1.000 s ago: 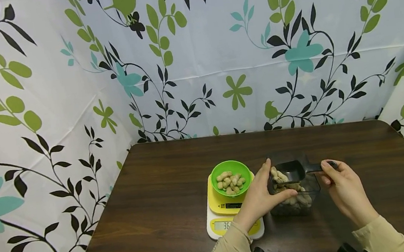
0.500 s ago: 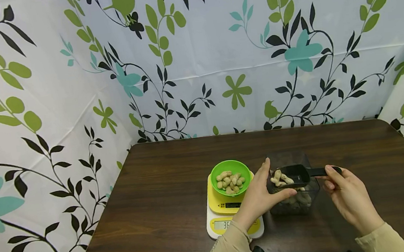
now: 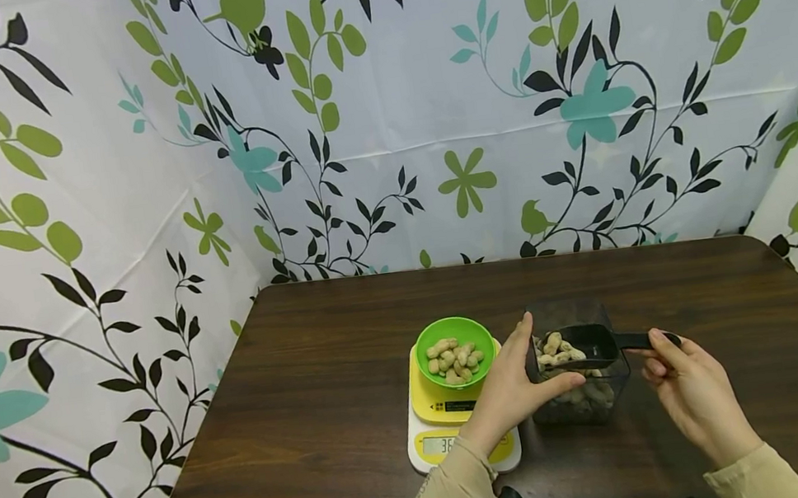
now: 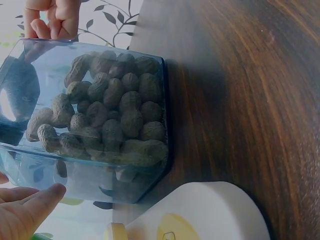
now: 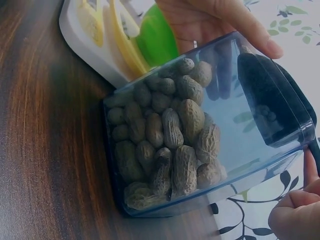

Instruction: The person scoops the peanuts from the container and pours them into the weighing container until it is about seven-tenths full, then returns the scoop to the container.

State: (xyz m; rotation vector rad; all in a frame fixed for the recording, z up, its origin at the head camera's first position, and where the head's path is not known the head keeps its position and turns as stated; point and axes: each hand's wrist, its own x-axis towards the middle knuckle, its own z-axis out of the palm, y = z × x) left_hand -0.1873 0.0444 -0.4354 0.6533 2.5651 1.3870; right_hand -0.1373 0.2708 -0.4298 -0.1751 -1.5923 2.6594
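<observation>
A clear box point(image 4: 85, 182) on the table holds many unshelled peanuts point(image 5: 172, 127). My left hand point(image 3: 509, 385) holds the box by its near left corner, fingers along the left side and thumb at the front rim. With thumb and fingertips, my right hand point(image 3: 697, 395) pinches the handle of a black scoop point(image 3: 597, 343). Several peanuts lie in the scoop, which is roughly level within the mouth of the box. In the right wrist view the scoop point(image 5: 265, 100) shows through the box wall, above the heap of peanuts.
Just left of the box stands a yellow and white kitchen scale point(image 3: 428, 395), its display partly hidden by my left wrist. A green bowl point(image 3: 453, 326) with peanuts sits on it. Patterned cloth point(image 3: 383, 118) hangs behind the brown table point(image 3: 301, 427).
The scoop has levelled out and shifted slightly right, and more peanuts show in it. My right hand has moved a little right and toward me. The left hand has stayed on the box.
</observation>
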